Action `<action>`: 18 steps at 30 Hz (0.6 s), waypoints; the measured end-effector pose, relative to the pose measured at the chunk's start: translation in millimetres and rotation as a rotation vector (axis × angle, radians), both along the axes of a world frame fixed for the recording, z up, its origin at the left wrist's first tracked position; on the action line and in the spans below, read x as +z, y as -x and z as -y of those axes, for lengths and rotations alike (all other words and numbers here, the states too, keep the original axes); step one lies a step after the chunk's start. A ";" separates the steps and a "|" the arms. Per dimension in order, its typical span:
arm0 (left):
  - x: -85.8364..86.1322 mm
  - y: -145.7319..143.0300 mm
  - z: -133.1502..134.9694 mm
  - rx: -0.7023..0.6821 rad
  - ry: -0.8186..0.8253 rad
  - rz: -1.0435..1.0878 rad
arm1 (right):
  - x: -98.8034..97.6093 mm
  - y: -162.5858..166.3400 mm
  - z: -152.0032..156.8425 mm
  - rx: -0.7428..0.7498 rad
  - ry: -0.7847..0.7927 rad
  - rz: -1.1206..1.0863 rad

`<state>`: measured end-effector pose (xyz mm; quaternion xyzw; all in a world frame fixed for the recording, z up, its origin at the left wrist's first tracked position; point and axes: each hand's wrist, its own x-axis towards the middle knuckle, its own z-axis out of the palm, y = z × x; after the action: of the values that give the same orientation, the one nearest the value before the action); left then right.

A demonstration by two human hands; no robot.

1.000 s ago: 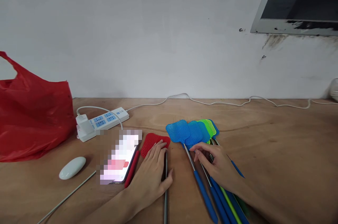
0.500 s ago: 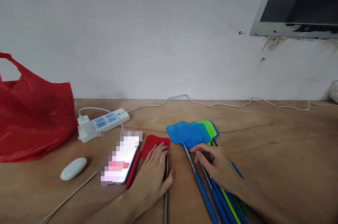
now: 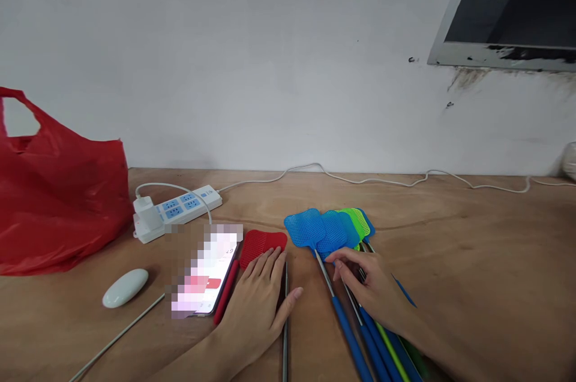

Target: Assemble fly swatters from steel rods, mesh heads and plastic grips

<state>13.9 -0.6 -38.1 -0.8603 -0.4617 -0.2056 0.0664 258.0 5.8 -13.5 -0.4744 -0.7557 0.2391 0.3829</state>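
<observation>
- Left hand [image 3: 258, 301], lower centre: fingers outstretched over the red plastic mesh flyswatter [image 3: 257, 244].
- Right hand [image 3: 369, 279], lower right of centre: curled fingers over blue and green mesh flyswatters [image 3: 306, 227]; cannot tell if gripping.

A pale, marked wall [image 3: 216, 58] with a dark panel [image 3: 526, 4] backs the wooden tabletop [image 3: 486, 250].

There are two hands: one left hand [image 3: 254, 301] and one right hand [image 3: 366, 277]. I see one red bag [image 3: 67, 208], one power strip [image 3: 198, 202], one plug [image 3: 146, 211], one phone [image 3: 216, 274] and one white oval thing [image 3: 126, 288]. There are at least four blue swatter heads [image 3: 303, 228], one or more lime heads [image 3: 360, 222] and one or more red heads [image 3: 255, 250]. Some overlap, so I cannot count them all.
</observation>
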 end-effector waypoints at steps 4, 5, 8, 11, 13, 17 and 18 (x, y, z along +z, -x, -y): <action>0.2 0.2 -0.4 0.005 0.012 -0.001 | 1.3 0.6 0.7 0.002 0.010 0.020; -0.5 0.5 -0.8 0.004 0.017 -0.005 | 1.9 0.8 1.1 0.004 0.015 0.022; -4.8 1.7 -2.4 -0.003 -0.002 0.012 | 3.8 1.4 1.9 0.006 0.022 0.023; -5.6 2.6 -2.7 -0.003 -0.044 0.039 | 5.2 1.7 2.2 0.006 0.017 0.029; -1.3 2.5 -1.1 -0.004 -0.034 0.021 | 5.7 1.6 2.2 0.001 0.006 0.039; 10.4 1.2 4.9 -0.031 -0.023 0.023 | 5.6 1.4 2.9 -0.006 -0.010 0.045; 11.9 0.9 6.2 -0.036 -0.024 0.027 | 5.5 1.4 3.2 -0.005 -0.009 0.044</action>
<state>13.0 -6.8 -26.2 -0.8648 -0.4444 -0.2238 0.0667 256.5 2.6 -8.0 -0.4796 -0.7639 0.2245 0.3689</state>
